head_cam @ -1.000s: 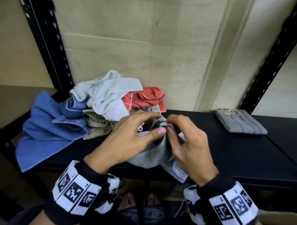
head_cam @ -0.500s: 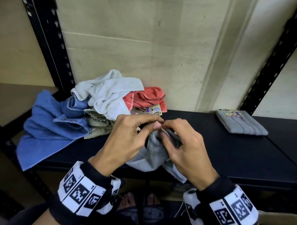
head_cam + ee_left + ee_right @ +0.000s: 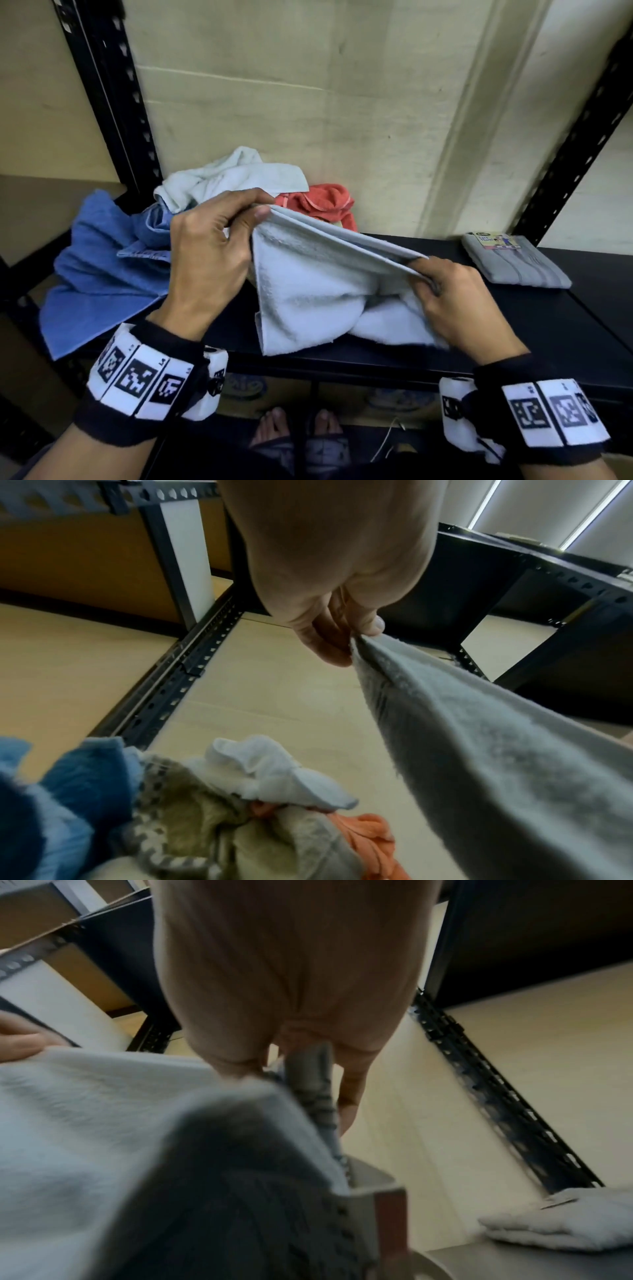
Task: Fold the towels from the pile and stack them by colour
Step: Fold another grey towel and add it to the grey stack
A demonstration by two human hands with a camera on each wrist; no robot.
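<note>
Mid-fold: left hand [image 3: 205, 253] and right hand [image 3: 455, 301] each pinch the grey towel [image 3: 308, 291] taut above the shelf's [image 3: 513, 325] front edge. Next, probably halve it flat.

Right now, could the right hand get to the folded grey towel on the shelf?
Probably yes: the folded grey towel lies just beyond the right hand on bare black shelf, nothing between. But that hand pinches the grey towel with the left hand, so release first.
</note>
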